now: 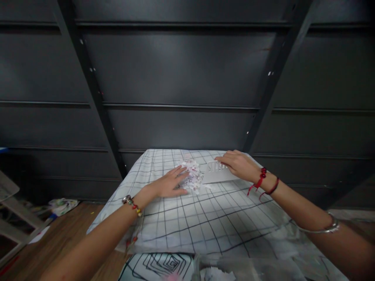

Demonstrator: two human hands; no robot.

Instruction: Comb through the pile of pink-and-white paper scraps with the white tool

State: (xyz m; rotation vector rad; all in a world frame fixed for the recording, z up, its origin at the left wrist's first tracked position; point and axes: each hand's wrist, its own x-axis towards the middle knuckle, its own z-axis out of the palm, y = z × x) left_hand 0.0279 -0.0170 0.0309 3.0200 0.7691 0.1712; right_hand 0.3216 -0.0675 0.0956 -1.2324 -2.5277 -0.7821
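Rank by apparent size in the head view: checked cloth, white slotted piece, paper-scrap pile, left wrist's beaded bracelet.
1. Checked cloth
2. White slotted piece and paper-scrap pile: too alike to rank, as the left hand covers part of the pile
3. Beaded bracelet

Two hands (170, 182) (238, 164); one slotted piece (218, 176); one paper-scrap heap (194, 177) (individually uncountable).

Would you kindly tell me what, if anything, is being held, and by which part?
The right hand holds a white slotted piece by its upper edge; the left hand rests against paper scraps.
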